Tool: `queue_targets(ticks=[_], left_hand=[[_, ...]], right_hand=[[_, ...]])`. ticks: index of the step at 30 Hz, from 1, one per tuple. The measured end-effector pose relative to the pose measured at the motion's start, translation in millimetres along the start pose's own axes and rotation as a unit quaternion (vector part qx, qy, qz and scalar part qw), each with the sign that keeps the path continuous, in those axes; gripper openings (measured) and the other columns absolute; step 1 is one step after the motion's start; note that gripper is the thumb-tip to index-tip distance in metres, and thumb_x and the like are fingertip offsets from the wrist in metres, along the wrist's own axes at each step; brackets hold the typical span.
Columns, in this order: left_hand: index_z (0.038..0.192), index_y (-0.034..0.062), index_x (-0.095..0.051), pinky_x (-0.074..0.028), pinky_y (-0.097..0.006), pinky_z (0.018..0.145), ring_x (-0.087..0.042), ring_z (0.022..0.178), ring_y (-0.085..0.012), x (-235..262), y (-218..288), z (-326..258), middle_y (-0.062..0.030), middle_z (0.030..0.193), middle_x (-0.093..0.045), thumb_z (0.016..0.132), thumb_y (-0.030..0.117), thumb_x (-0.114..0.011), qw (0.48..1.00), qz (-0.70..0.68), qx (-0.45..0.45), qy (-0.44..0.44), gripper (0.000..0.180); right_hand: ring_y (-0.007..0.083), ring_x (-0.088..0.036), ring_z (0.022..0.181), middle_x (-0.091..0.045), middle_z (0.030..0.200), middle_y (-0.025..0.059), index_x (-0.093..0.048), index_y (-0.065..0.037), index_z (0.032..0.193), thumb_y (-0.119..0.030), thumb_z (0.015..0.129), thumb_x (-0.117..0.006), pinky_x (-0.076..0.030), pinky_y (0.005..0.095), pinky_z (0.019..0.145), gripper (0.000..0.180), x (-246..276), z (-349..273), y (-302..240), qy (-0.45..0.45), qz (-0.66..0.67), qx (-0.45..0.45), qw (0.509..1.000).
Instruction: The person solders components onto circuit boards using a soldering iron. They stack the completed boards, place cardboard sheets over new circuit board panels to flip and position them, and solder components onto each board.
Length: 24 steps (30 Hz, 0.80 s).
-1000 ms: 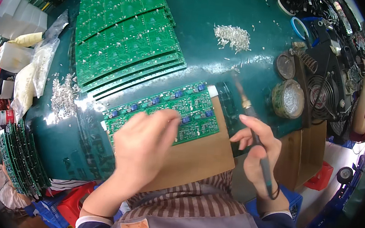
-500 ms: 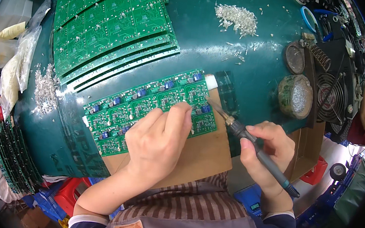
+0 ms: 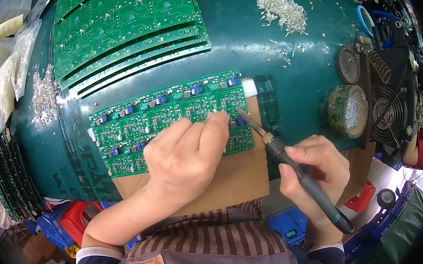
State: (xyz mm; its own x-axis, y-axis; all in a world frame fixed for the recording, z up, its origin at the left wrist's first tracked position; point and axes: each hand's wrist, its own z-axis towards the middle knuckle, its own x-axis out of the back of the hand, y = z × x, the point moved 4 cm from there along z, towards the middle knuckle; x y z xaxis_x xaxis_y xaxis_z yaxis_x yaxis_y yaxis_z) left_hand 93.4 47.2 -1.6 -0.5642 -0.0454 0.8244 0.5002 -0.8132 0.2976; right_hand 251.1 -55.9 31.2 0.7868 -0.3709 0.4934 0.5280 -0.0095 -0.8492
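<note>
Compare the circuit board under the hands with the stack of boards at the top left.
The circuit board lies alone on a brown cardboard sheet and carries blue components; the stack of boards lies fanned on the green table and looks bare. The left hand presses the single board; nothing touches the stack. Both are green panels.

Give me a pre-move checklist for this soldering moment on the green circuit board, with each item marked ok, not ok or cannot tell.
1. Soldering iron held firmly in the right hand: ok.
2. Iron tip on the populated circuit board, beside the left fingertips: ok, though actual contact with a joint cannot be told.
3. Left hand pressing the board down: ok.
4. Board backed by the brown cardboard sheet: ok.
5. Fingertips clear of the hot tip: not ok, they sit very close.
6. Solder wire in hand: cannot tell, none is visible.
</note>
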Motion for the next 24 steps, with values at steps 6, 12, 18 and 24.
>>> queue_targets(ticks=[6, 12, 18, 24], left_hand=[[0.086, 0.0052, -0.071, -0.036, -0.03, 0.042, -0.046, 0.047, -0.0164, -1, 3, 1, -0.0018, 0.058, -0.053, 0.071, 0.002, -0.077, 1.0, 0.002, -0.007, -0.009, 0.017], [0.088, 0.0051, -0.067, -0.042, -0.031, 0.05, -0.052, 0.057, -0.0194, 11, 4, 2, -0.0048, 0.068, -0.061, 0.074, 0.0, -0.074, 0.996, -0.038, 0.057, -0.057, 0.017], [0.091, 0.0052, -0.063, -0.042, -0.033, 0.049, -0.052, 0.056, -0.0206, 24, -6, -2, -0.0054, 0.064, -0.058, 0.076, 0.001, -0.072, 0.99, -0.087, 0.102, -0.04, 0.017], [0.086, 0.0075, -0.064, -0.038, -0.031, 0.041, -0.049, 0.048, -0.0163, 34, -17, -17, -0.0027, 0.056, -0.056, 0.076, 0.004, -0.074, 0.991, -0.015, 0.127, -0.034, 0.014]], right_hand=[[0.0191, -0.062, 0.062, -0.066, 0.074, 0.0102, -0.067, 0.001, 0.089, 0.005, 0.063, -0.074, -0.048, 0.0268, 0.055, 0.027, -1, 1, -3, -0.004, -0.004, 0.018, 1.0], [0.0158, -0.062, 0.07, -0.067, 0.084, 0.0139, -0.061, 0.004, 0.099, 0.001, 0.078, -0.069, -0.049, 0.0261, 0.062, 0.023, 5, -13, 5, 0.032, 0.059, -0.03, 0.997], [0.016, -0.065, 0.073, -0.066, 0.084, 0.0136, -0.058, 0.005, 0.102, -0.005, 0.088, -0.064, -0.05, 0.0264, 0.062, 0.019, -12, -21, 1, 0.066, 0.193, -0.063, 0.977], [0.0156, -0.064, 0.063, -0.067, 0.078, 0.0128, -0.061, 0.005, 0.097, 0.003, 0.074, -0.073, -0.049, 0.0248, 0.057, 0.026, -30, -13, -5, 0.012, 0.08, 0.017, 0.997]])
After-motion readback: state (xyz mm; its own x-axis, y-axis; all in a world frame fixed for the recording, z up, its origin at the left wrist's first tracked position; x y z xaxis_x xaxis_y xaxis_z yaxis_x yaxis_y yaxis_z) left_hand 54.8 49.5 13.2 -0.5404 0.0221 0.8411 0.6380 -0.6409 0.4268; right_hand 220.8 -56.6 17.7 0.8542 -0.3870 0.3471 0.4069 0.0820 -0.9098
